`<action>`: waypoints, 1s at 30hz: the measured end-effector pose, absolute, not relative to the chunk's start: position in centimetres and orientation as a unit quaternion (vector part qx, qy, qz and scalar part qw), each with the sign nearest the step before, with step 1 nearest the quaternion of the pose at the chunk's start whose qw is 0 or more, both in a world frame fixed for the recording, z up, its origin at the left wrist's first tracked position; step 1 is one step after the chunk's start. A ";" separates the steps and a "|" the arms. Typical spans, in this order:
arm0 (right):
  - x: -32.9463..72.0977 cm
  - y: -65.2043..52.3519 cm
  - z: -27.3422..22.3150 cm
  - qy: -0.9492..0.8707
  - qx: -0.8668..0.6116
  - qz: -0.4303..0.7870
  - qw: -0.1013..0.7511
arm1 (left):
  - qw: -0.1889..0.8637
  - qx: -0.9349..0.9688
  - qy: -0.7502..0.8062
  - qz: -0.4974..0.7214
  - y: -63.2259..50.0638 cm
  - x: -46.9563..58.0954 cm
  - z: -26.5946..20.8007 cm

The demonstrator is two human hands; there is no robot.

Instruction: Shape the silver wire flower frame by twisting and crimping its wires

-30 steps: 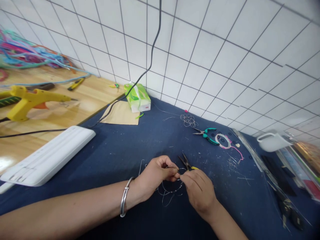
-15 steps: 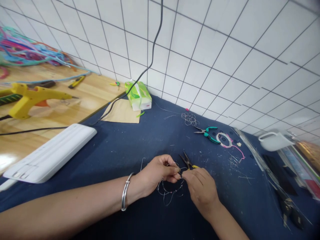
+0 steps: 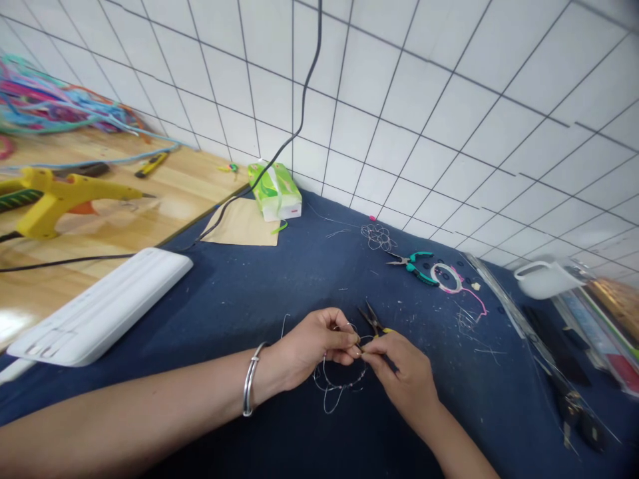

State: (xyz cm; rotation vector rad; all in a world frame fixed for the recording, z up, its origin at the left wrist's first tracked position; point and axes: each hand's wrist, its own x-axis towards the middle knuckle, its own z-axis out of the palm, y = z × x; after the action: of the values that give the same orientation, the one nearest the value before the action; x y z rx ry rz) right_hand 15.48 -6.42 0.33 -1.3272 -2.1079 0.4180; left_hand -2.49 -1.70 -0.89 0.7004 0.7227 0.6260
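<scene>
Thin silvery wire [image 3: 333,386], bent into loops with small beads along it, hangs below my fingers. My left hand [image 3: 319,340] pinches the wire between thumb and fingertips; a silver bangle [image 3: 251,379] is on that wrist. My right hand [image 3: 402,366] is closed, its thumb and index finger pinching the wire close to the left fingertips. The exact spot they grip is too small to make out. Just behind my right hand lies a pair of yellow-handled pliers [image 3: 375,320] on the dark blue cloth, jaws parted, handles partly hidden by the hand.
Teal-handled pliers [image 3: 413,265], a coil of wire [image 3: 378,236] and a white ring [image 3: 445,279] with pink cord lie behind, towards the right. A tissue pack [image 3: 275,191] stands by the tiled wall. Leftward are a white power bank [image 3: 104,309] and a yellow glue gun [image 3: 64,199].
My right hand has shifted slightly, its thumb and index finger now closer to the left fingertips. The hanging wire loops have swung a little. My left hand has stayed in place.
</scene>
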 end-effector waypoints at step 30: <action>15.1 -6.6 1.3 -0.749 -0.538 0.211 0.323 | 0.803 0.384 0.332 0.312 -2.0 -2.3 -0.9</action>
State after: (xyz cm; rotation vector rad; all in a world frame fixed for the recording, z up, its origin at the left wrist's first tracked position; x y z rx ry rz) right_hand 15.10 -6.60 1.26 -1.4130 -1.9659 0.5530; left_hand -2.25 -1.96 -0.95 0.8233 0.7121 0.6696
